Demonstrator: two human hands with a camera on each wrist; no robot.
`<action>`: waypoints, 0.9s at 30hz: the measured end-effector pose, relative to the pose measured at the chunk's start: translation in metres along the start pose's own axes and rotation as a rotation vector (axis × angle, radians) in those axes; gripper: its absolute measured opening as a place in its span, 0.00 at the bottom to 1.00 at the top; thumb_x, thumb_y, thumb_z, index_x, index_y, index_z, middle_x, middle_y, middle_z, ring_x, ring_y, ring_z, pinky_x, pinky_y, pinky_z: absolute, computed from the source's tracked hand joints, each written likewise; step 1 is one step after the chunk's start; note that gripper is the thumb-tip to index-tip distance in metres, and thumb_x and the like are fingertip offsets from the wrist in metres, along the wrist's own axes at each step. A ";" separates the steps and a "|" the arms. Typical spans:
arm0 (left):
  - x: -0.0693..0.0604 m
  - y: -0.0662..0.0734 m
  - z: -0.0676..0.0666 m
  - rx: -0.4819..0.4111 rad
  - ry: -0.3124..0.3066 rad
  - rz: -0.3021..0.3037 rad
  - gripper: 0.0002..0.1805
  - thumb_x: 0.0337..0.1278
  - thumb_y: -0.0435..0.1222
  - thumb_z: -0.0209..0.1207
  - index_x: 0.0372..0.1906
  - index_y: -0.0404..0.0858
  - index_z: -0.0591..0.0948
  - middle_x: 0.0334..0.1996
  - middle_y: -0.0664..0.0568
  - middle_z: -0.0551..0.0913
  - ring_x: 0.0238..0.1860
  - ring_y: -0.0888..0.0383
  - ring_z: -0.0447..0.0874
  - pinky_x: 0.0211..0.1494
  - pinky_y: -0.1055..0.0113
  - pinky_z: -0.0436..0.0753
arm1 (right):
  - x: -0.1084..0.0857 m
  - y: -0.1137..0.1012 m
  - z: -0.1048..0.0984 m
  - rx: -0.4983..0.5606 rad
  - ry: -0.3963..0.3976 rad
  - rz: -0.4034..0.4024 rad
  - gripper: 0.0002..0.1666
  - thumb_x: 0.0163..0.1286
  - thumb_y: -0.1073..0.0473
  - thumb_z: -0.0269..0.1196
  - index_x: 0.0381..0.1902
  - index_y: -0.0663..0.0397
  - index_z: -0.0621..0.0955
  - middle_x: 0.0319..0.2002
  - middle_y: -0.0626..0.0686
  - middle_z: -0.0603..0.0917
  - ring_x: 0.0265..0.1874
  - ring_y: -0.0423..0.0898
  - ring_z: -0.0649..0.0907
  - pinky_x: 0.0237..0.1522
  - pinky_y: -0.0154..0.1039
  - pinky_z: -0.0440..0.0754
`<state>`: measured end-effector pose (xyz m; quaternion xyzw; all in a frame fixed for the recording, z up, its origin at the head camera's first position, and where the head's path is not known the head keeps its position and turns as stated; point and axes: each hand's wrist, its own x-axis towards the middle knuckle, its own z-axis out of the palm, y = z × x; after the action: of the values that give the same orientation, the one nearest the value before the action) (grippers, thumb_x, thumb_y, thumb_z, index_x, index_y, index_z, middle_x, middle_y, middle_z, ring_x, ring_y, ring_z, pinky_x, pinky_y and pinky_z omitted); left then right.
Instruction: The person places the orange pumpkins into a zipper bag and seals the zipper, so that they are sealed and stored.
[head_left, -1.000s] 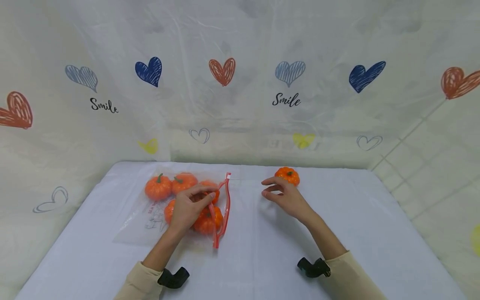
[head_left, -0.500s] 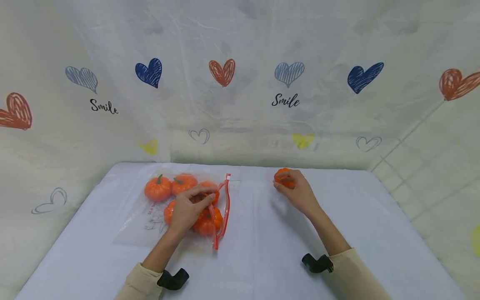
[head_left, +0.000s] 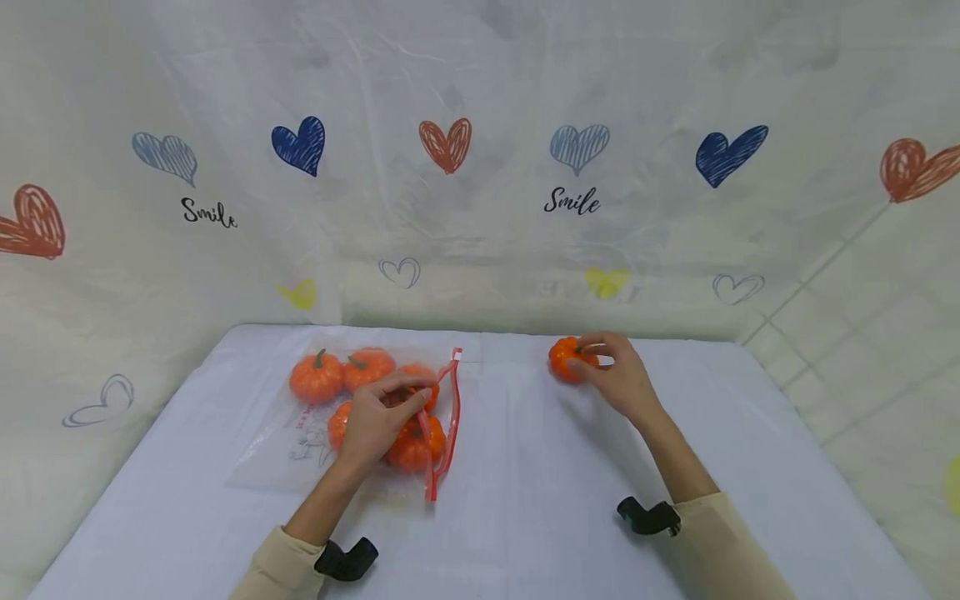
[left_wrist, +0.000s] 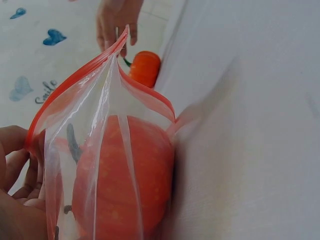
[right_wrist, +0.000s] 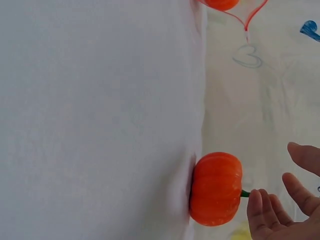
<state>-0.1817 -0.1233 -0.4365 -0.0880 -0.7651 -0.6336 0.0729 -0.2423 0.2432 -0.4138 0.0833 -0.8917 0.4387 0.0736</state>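
Note:
A clear zip bag (head_left: 262, 462) with red edging lies on the left of the table, several orange pumpkins (head_left: 317, 377) inside. At its mouth my left hand (head_left: 375, 421) pinches the edge; the left wrist view shows the fingers (left_wrist: 22, 170) at the raised red rim (left_wrist: 75, 77). One loose pumpkin (head_left: 564, 362) sits upright near the back edge, right of centre. My right hand (head_left: 622, 379) is just to its right, thumb and fingers apart. In the right wrist view, fingertips (right_wrist: 256, 200) are close to the green stem (right_wrist: 245, 193); contact cannot be told.
White cloth covers the table (head_left: 510, 500). Behind it hangs a pale sheet (head_left: 495, 250) printed with hearts and "Smile". Black wrist pieces (head_left: 347, 560) show at both sleeves.
My right hand has moved rightward, from the loose pumpkin's left side, across it, to its right. That pumpkin stands slightly nearer. My left hand and the bag look unmoved.

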 end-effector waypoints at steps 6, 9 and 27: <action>0.001 0.000 0.000 0.004 0.007 -0.004 0.09 0.64 0.36 0.70 0.48 0.44 0.91 0.41 0.47 0.90 0.38 0.55 0.84 0.41 0.71 0.88 | 0.003 0.008 -0.006 0.004 -0.028 0.030 0.31 0.71 0.52 0.70 0.65 0.61 0.76 0.68 0.64 0.72 0.66 0.65 0.77 0.63 0.63 0.81; 0.001 0.001 0.001 -0.007 -0.001 -0.002 0.09 0.65 0.35 0.69 0.48 0.41 0.91 0.42 0.47 0.90 0.38 0.55 0.85 0.42 0.71 0.88 | 0.005 0.012 -0.008 0.007 -0.040 0.040 0.34 0.71 0.51 0.70 0.68 0.61 0.74 0.69 0.64 0.72 0.67 0.65 0.76 0.64 0.63 0.81; 0.001 0.000 0.001 -0.028 -0.015 -0.007 0.11 0.65 0.35 0.69 0.49 0.38 0.90 0.44 0.43 0.90 0.37 0.55 0.85 0.42 0.71 0.89 | 0.018 0.029 -0.003 0.004 -0.141 0.119 0.46 0.69 0.51 0.72 0.78 0.58 0.65 0.78 0.65 0.64 0.74 0.68 0.69 0.70 0.67 0.74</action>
<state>-0.1828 -0.1219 -0.4367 -0.0912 -0.7571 -0.6438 0.0638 -0.2655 0.2616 -0.4307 0.0610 -0.8971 0.4374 -0.0155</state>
